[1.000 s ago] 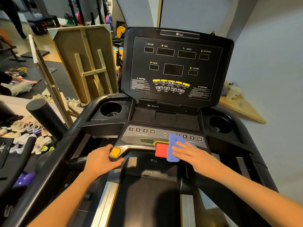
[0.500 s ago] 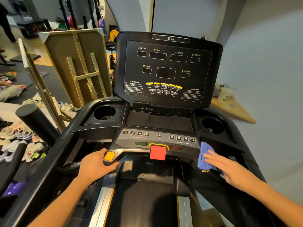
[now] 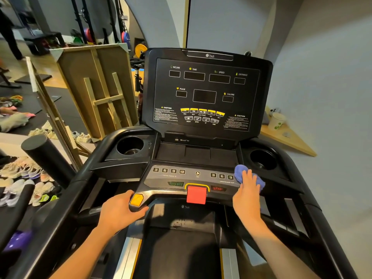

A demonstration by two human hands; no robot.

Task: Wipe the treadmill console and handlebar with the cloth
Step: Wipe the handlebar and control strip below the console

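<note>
Gym floor and pale grey walls frame the treadmill, and down at the lower control strip the right hand (image 3: 246, 195) lies flat with fingers stretched forward, palm pressing the blue cloth (image 3: 240, 174) onto the right end of the console (image 3: 205, 93), covering the last button of the right-hand number row; the cloth bunches out past the fingertips and beside the little finger, just short of the right cup holder (image 3: 262, 159). Over on the other side the left hand (image 3: 120, 212) is curled round the left end of the handlebar (image 3: 167, 193), thumb tucked beneath, fingers closed just below the orange button (image 3: 136, 199). Between the two hands sits the red stop key (image 3: 196, 194), with the START and STOP displays either side of it. Further up, the dark display panel stands tilted back, screens unlit. Off to the left, a wooden board (image 3: 94, 87) leans upright and rows of shoes (image 3: 24, 178) line the floor; to the right a paper cup (image 3: 277, 121) sits on a wooden shelf (image 3: 289, 140)
</note>
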